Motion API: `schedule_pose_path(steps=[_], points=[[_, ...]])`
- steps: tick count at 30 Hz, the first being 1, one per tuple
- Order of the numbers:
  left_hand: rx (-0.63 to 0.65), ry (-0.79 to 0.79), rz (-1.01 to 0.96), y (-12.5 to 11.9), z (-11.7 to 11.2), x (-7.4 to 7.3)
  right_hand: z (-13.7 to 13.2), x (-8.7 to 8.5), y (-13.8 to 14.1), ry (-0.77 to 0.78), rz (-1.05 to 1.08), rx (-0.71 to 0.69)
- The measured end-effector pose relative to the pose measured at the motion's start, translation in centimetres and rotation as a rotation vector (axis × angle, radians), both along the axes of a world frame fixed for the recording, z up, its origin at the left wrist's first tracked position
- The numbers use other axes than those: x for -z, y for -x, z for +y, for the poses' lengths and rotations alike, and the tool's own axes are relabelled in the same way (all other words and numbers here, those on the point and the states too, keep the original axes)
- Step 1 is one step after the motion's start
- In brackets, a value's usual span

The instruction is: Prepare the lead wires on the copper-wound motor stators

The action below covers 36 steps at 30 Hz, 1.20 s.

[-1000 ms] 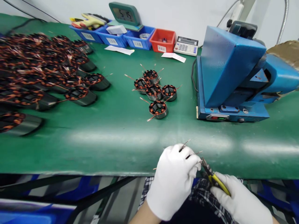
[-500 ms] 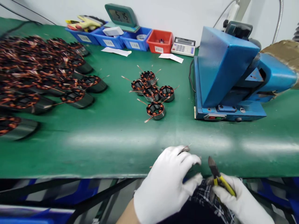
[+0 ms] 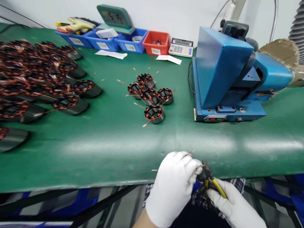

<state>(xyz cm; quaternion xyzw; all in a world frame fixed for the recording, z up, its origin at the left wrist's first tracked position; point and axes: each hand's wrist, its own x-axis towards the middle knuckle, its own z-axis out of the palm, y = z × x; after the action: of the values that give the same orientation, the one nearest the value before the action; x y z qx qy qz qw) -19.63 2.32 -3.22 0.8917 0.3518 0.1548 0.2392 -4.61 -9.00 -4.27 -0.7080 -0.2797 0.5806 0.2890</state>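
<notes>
My left hand [image 3: 174,186], in a white glove, is closed around a stator at the table's front edge. The glove hides nearly all of its body. Thin copper wire ends [image 3: 155,170] stick out to the left of the glove and above the fingers. In my right hand [image 3: 231,202], also gloved, are wire cutters with yellow handles [image 3: 219,188]. Their dark jaws are parted and stand close to a short wire end at my left fingertips; whether they touch it I cannot tell. Farther back, a small group of stators [image 3: 154,114] stands upright with leads splayed outward.
Many stators [image 3: 71,104] crowd the left of the green table [image 3: 114,126]. A blue machine [image 3: 213,72] stands at right. Along the wall are blue bins [image 3: 130,47], a red bin [image 3: 156,50], a calculator [image 3: 181,48], a clock [image 3: 114,17] and paper slips [image 3: 169,59].
My right hand has brought the cutters leftward to my left fingertips, and their jaws have spread. My left fingers have drawn closer together. The whole view has shifted slightly.
</notes>
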Motion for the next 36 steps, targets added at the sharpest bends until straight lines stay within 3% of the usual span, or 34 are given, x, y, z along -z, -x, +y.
schedule_pose_path(steps=[4,9,11,14,16,19,22,24,26,31,36], points=[[-0.014,-0.056,-0.033,0.0,0.0,0.2,0.0,-0.5,0.3,0.031,-0.203,-0.098],[-0.019,-0.035,-0.034,-0.2,-0.1,0.2,0.2,-0.9,0.7,0.000,-0.252,-0.145],[-0.013,-0.023,-0.019,-0.2,-0.1,0.2,0.0,-0.4,0.8,0.003,-0.243,-0.089],[0.016,0.002,0.011,0.2,0.4,0.1,-0.3,0.5,0.8,0.023,-0.186,0.101],[0.107,0.026,-0.013,0.6,1.0,-0.4,-0.6,0.8,0.4,0.025,-0.131,0.217],[0.186,-0.009,-0.115,0.9,1.6,-1.7,-0.8,0.8,-0.3,0.018,-0.073,0.216],[-0.040,-0.173,-0.069,0.6,1.1,-2.2,-0.8,0.8,-0.5,-0.003,-0.039,0.108],[-0.173,-0.223,0.043,0.2,0.4,-1.8,-0.6,1.0,-0.2,-0.028,-0.003,0.155],[-0.196,-0.167,0.082,-0.2,-0.2,-0.9,-0.4,1.3,0.4,-0.058,0.068,0.227],[-0.094,0.105,-0.010,-0.4,-0.5,-0.1,0.0,1.8,0.8,-0.009,0.268,0.207],[-0.028,0.170,-0.043,-0.2,-0.3,-0.3,0.4,0.2,0.5,-0.063,0.138,0.106]])
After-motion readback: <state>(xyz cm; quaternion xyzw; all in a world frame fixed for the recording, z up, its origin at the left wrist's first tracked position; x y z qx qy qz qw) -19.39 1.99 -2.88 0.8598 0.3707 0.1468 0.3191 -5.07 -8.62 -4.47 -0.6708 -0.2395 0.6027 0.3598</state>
